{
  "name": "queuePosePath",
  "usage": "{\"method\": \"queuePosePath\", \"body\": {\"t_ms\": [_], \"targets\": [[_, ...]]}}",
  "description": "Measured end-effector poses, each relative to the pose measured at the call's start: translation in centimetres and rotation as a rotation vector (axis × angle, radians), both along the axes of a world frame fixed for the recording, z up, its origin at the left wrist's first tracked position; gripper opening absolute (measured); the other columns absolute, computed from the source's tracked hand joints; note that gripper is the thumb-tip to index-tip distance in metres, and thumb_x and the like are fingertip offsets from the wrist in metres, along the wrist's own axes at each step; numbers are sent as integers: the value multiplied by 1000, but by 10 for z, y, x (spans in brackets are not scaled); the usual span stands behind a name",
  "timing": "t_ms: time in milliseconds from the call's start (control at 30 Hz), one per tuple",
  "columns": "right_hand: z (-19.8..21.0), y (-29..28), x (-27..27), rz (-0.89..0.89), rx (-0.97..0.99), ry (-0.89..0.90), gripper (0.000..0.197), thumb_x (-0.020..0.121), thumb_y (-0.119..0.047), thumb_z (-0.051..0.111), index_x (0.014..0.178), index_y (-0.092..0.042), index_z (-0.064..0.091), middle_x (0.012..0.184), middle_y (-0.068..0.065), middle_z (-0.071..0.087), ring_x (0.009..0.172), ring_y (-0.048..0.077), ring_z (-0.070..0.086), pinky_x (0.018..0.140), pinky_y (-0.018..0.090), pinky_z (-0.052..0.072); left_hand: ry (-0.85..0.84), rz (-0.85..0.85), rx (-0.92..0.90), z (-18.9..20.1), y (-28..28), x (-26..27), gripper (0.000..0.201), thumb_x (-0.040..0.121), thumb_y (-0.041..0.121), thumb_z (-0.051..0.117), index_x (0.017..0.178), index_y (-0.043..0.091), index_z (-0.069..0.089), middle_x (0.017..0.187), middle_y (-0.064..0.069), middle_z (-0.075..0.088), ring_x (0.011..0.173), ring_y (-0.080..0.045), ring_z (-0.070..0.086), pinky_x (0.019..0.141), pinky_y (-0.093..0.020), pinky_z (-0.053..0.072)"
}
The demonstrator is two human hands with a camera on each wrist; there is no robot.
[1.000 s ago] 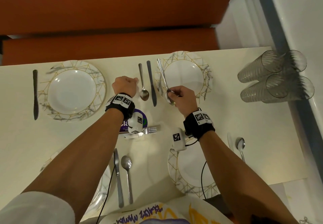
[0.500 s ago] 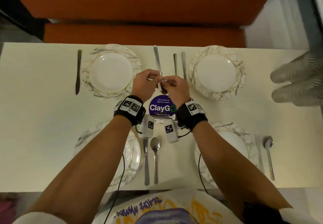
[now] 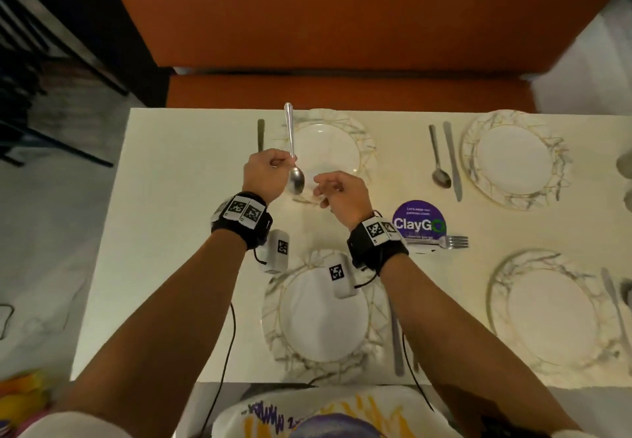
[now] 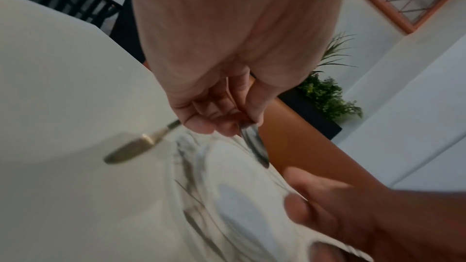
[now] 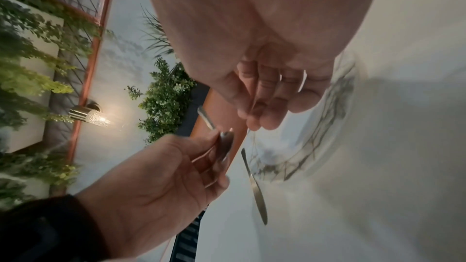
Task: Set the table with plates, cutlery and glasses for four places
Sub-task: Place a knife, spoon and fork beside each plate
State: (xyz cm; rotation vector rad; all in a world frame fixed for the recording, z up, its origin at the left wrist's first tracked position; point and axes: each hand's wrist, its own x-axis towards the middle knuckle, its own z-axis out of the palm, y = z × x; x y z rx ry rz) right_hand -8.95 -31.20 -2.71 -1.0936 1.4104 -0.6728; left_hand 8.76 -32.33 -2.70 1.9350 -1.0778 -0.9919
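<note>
Right now my left hand (image 3: 265, 174) pinches a spoon (image 3: 293, 160) at the neck, just above the bowl, so the handle sticks out away from me and the bowl hangs towards me, above the near rim of the far-left plate (image 3: 328, 153). I take it I hold it there because a short grip near the bowl gives the most control for laying it straight. My right hand (image 3: 342, 193) hovers just beside it over the same plate, fingers loosely curled and holding nothing that I can make out; the right wrist view shows them relaxed. A knife (image 3: 261, 134) already lies on the table (image 3: 178, 232) to the left of this plate, and the place at far right has its spoon and knife side by side, so I judge this spoon is meant to go down beside a plate the same way. A fork (image 3: 451, 242) waits by the round purple sticker (image 3: 419, 222), presumably parked centrally within reach of all four places. Glasses are barely in view at the right edge.
</note>
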Motion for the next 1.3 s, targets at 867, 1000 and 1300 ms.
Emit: {"method": "queuePosePath", "body": {"t_ms": [867, 1000, 1300], "targets": [[-19, -2, 14, -43, 53, 143, 22, 95, 0, 53, 101, -6, 73, 83, 11, 74, 59, 14, 62, 49, 11, 43, -326, 14, 359, -50, -32, 104, 20, 95, 20, 72, 103, 5, 82, 104, -12, 78, 102, -30, 72, 78, -27, 52], [-20, 0, 13, -47, 50, 148, 22, 95, 0, 53, 101, -7, 73, 83, 10, 74, 60, 11, 63, 49, 11, 43, -341, 29, 371, -51, -33, 106, 19, 93, 22, 73, 101, 7, 83, 101, -11, 79, 97, -29, 73, 82, -31, 59], [-24, 3, 7, -50, 47, 154, 22, 95, -1, 53, 100, -7, 73, 85, 10, 75, 60, 8, 64, 49, 11, 44, -306, 33, 295, -52, -28, 109, 17, 92, 23, 76, 99, 9, 83, 100, -9, 80, 95, -25, 73, 82, -27, 55]]}}
